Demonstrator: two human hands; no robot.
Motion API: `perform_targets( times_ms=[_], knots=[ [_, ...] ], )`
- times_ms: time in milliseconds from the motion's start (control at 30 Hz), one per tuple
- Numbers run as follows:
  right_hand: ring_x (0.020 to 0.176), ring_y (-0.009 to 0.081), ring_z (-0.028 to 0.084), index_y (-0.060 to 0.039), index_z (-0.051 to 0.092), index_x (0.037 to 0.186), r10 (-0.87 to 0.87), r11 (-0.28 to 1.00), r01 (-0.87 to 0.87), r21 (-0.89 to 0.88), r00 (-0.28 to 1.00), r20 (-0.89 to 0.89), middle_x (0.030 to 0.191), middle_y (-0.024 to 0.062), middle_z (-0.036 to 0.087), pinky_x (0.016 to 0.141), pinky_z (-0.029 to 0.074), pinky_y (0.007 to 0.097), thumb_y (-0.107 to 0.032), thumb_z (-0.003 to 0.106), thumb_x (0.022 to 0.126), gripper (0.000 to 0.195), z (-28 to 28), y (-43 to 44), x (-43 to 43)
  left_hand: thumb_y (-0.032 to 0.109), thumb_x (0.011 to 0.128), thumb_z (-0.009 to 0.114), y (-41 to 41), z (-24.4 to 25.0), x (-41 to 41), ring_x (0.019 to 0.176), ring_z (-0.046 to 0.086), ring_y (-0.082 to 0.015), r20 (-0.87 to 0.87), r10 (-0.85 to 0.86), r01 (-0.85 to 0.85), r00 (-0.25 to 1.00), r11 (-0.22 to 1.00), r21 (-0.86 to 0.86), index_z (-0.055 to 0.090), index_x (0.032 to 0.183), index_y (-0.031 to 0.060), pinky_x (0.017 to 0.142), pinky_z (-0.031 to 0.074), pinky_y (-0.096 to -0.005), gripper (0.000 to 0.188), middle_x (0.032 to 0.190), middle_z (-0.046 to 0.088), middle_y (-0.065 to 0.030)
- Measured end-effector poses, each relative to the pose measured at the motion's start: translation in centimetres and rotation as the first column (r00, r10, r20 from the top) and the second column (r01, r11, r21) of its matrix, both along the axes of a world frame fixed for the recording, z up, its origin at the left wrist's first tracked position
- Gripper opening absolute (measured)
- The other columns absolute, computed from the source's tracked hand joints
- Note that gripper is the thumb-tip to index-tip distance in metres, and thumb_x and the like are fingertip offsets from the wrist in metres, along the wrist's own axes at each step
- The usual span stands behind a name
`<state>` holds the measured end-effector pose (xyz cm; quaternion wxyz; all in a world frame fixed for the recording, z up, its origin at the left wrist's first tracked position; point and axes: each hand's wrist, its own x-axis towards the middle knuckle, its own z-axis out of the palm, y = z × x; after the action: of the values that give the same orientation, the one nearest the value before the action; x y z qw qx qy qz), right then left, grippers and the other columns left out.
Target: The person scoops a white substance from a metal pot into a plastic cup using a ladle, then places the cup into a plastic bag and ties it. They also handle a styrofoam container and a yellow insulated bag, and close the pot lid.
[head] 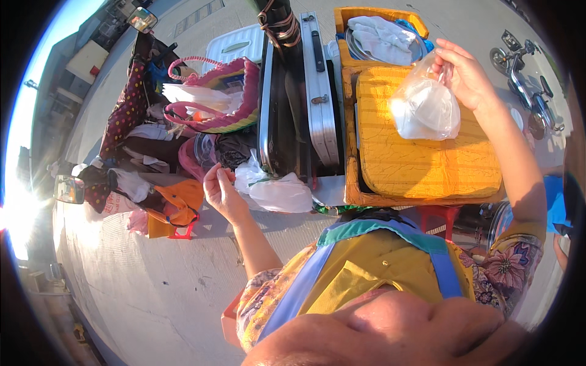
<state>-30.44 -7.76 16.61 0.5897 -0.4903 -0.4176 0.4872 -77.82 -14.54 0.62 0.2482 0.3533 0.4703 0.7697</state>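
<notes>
My right hand (462, 75) grips the gathered top of a clear plastic bag (423, 110). A white container shows through the bag, which hangs over the yellow lid (425, 160) of a large insulated box. My left hand (224, 194) is raised on the other side, thumb and fingertips brought together. Whether something small is pinched there cannot be made out. Close by its fingertips are white plastic bags (279, 192) and a pink plastic bag (190, 158).
A silver-edged case (320, 100) stands beside a pole (281, 27). Left of it are a woven pink basket (249, 91) with white papers or bags, and an orange bag (176, 201). A metal tray with a white towel (382, 39) lies behind the lid. A two-wheeler (526, 87) stands at right.
</notes>
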Motion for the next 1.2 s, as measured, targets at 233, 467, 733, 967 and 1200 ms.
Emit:
perform_targets(
  times_ms=[233, 467, 733, 967, 1200],
  knots=[
    [0.06, 0.0095, 0.051, -0.0055, 0.055, 0.11, -0.031, 0.983, 0.011, -0.183, 0.994, -0.108, 0.078, 0.0015, 0.056, 0.059, 0.044, 0.0255, -0.015, 0.067, 0.087, 0.028, 2.9, -0.2, 2.3, 0.002, 0.092, 0.057, -2.0, -1.2, -1.7, 0.069, 0.052, -0.0057, 0.047, -0.009, 0.007, 0.999, 0.999, 0.042, 0.062, 0.101, 0.0004, 0.065, 0.043, -0.0182, 0.01, 0.081, 0.06, -0.001],
    [0.067, 0.0071, 0.05, -0.0025, 0.052, 0.12, 0.102, 0.983, -0.099, -0.157, 0.995, 0.015, 0.086, 0.0016, 0.055, 0.062, 0.042, 0.0242, -0.014, 0.06, 0.091, 0.032, 2.9, -0.2, 2.2, 0.002, 0.093, 0.057, -4.2, -1.5, -3.6, 0.071, 0.054, -0.0048, 0.019, 0.095, -0.095, 0.995, 0.995, -0.014, 0.062, 0.1, 0.0008, 0.065, 0.044, -0.0174, 0.01, 0.081, 0.061, -0.0007],
    [0.075, 0.0087, 0.051, -0.0091, 0.044, 0.136, 0.038, 0.997, -0.008, -0.082, 0.929, 0.368, 0.085, 0.0, 0.054, 0.07, 0.043, 0.0228, -0.024, 0.048, 0.099, 0.04, 1.5, -1.6, 1.6, 0.004, 0.093, 0.056, -7.1, -0.2, -4.9, 0.072, 0.055, -0.0045, -0.087, 0.117, -0.124, 0.989, 0.989, -0.075, 0.062, 0.102, 0.0006, 0.067, 0.046, -0.0181, 0.011, 0.085, 0.062, -0.0004],
    [0.091, 0.0144, 0.059, -0.0204, 0.037, 0.143, -0.155, 0.986, 0.067, 0.154, 0.007, 0.988, 0.096, 0.0085, 0.06, 0.083, 0.047, 0.0295, -0.033, 0.048, 0.099, 0.047, 1.8, -4.2, 5.7, 0.003, 0.092, 0.058, -13.4, -0.7, -5.6, 0.077, 0.054, -0.0039, -0.339, 0.175, -0.259, 0.924, 0.941, -0.219, 0.062, 0.106, 0.0016, 0.069, 0.045, -0.0177, 0.015, 0.088, 0.06, 0.0006],
    [0.097, 0.0249, 0.06, 0.002, 0.034, 0.14, -0.471, 0.793, -0.1, 0.601, 0.526, 0.709, 0.104, 0.0159, 0.062, 0.086, 0.048, 0.0354, -0.014, 0.048, 0.098, 0.047, -4.0, -15.0, 2.0, 0.004, 0.087, 0.062, -16.9, 0.5, -6.9, 0.077, 0.055, -0.0069, -0.585, 0.065, -0.261, 0.808, 0.931, -0.256, 0.064, 0.104, 0.0017, 0.069, 0.046, -0.0213, 0.017, 0.087, 0.061, -0.0013]
  ],
)
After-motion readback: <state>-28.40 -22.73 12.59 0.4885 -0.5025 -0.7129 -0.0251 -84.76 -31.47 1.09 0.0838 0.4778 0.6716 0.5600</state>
